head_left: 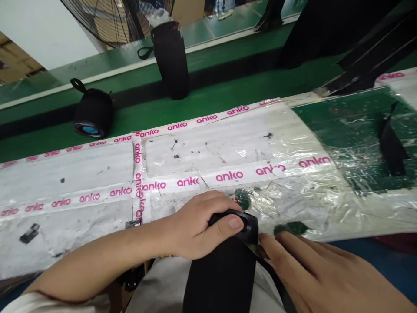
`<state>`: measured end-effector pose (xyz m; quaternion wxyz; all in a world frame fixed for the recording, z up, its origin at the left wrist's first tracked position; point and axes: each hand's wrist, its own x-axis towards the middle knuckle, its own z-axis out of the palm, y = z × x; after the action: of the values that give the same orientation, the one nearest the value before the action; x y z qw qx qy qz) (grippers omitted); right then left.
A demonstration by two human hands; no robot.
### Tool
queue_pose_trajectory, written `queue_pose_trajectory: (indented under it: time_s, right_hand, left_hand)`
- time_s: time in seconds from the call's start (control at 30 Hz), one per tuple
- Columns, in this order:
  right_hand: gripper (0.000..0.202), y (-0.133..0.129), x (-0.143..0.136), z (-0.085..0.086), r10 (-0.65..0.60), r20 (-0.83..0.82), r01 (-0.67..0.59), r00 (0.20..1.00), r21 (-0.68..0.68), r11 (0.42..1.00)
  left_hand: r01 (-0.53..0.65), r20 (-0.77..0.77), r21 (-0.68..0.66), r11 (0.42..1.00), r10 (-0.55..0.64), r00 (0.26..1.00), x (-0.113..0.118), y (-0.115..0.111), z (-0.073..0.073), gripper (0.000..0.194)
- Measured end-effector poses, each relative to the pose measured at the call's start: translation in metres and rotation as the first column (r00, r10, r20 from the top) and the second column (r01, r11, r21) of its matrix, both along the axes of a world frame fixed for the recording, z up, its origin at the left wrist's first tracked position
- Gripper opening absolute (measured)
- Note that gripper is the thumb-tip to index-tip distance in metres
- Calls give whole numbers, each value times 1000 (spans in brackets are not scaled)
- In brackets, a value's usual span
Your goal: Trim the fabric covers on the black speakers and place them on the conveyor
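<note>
My left hand [202, 230] is closed on a black speaker [220, 278] at the table's near edge, just in front of my body. Its dark body points down toward my lap, and the glossy black plastic end [250, 228] faces up. My left thumb presses over the rim of that end, with the other fingers wrapped behind it. Beside the speaker's right edge is my right hand [322, 269], its fingers bent and bunched close to the plastic end. A small piece that I cannot make out shows at those fingertips, which are partly hidden.
A worktop [208, 150] covered in plastic film and anko tape spans the view. Behind it, a green conveyor belt [130, 108] carries a small round speaker [93, 113] and a tall black cylinder [171, 61]. At the right lies a black strip [392, 145]. A fan [120, 19] stands beyond.
</note>
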<state>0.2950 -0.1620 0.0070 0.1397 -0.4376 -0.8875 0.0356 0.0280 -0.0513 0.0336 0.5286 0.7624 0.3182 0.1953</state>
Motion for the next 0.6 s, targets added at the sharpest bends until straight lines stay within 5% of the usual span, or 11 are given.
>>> queue_pose_trajectory:
  time_s: [0.37, 0.6]
  right_hand:
    - [40, 17, -9, 12, -66, 112, 79, 992, -117, 990]
    - [46, 27, -11, 41, 16, 38, -12, 999, -121, 993]
  left_hand:
    - [-41, -1, 6, 999, 41, 999, 9, -4, 1, 50]
    - [-36, 10, 14, 999, 36, 999, 15, -3, 1, 43]
